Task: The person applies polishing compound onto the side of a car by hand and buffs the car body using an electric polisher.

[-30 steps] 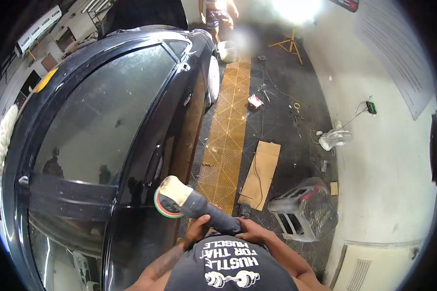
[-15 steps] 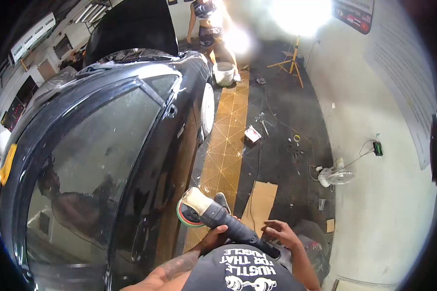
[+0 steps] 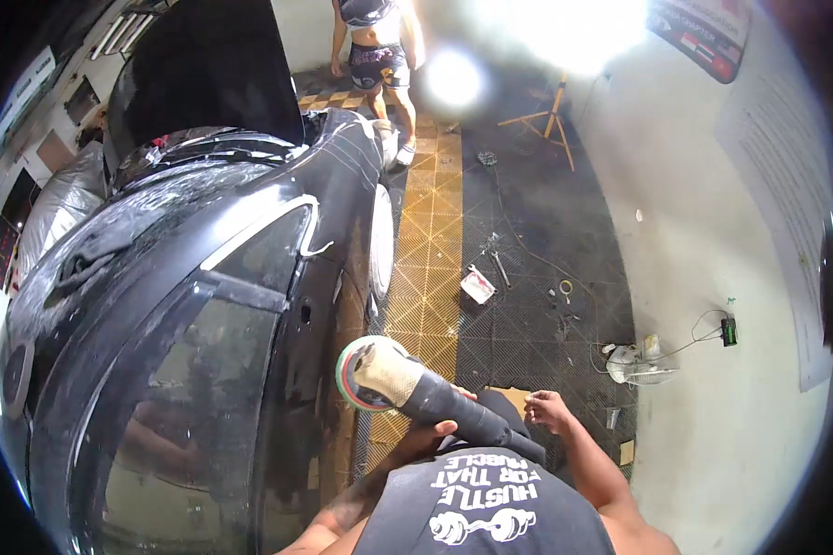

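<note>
My left hand (image 3: 442,430) is wrapped round the dark body of a power polisher (image 3: 453,409) from below. Its round pad (image 3: 350,375), edged in green and red, tilts up beside a pale cover on the polisher's head. The tool's rear end lies against my dark printed shirt (image 3: 481,499). Off to the right of the tool, my right hand (image 3: 548,410) has its fingers curled in a pinch; what they hold, if anything, is too small to tell. Left of the pad stands a black car (image 3: 287,370), its side window (image 3: 204,398) reflecting an arm.
The car's hood (image 3: 208,83) is raised. A person (image 3: 379,69) stands by its front near a bucket (image 3: 389,143). A tripod light stand (image 3: 553,120), a wrench (image 3: 501,269), a small box (image 3: 478,285), a cord and a fan (image 3: 640,366) are along the right.
My view has shifted along the car. The polisher's head has turned up slightly. My right hand has moved away from the tool's rear end. The other person has shifted beside the bucket.
</note>
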Demonstrator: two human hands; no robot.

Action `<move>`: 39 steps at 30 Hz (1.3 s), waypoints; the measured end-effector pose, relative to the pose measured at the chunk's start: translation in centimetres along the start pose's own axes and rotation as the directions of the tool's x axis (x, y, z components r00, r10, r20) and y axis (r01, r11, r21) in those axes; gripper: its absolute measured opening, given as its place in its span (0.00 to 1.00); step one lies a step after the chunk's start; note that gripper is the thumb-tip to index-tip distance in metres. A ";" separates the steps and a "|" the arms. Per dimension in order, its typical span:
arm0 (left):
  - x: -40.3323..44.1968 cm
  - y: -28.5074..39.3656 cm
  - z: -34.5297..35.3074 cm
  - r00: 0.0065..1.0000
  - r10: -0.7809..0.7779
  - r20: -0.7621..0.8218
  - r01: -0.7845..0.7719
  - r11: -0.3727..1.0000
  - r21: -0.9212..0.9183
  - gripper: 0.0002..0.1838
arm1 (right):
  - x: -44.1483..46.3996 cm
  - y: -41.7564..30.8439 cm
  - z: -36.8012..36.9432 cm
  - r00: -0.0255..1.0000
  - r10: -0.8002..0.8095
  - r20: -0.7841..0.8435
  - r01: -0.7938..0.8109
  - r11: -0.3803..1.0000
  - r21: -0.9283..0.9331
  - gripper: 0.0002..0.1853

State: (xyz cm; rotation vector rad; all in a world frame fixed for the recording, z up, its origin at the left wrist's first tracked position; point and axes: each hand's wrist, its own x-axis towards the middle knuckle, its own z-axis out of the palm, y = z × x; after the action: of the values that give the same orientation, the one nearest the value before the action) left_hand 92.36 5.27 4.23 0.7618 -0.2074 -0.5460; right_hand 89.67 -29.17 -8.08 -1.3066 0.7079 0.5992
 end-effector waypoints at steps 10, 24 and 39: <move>12.5 -0.9 -3.2 0.839 0.243 -0.487 -0.364 0.916 -0.171 0.37 | 28.0 -7.9 -9.5 0.957 0.210 -0.202 -0.280 0.854 -0.438 0.08; 19.7 -16.3 -8.1 0.443 -0.336 -0.831 -0.344 0.792 -0.504 0.40 | 73.2 -2.2 -12.7 0.873 0.488 0.013 -0.488 0.872 0.047 0.24; 23.6 -31.0 -11.6 0.429 -0.535 -0.727 -0.705 0.305 -0.641 0.38 | 99.2 8.0 -20.3 0.928 0.087 0.362 0.354 0.095 -0.930 0.24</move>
State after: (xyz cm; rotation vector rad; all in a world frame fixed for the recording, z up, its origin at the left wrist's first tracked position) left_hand 104.41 -18.89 -26.15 -0.3472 1.1413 0.0785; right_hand 146.02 -47.60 -90.51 -2.4488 -0.3357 1.2299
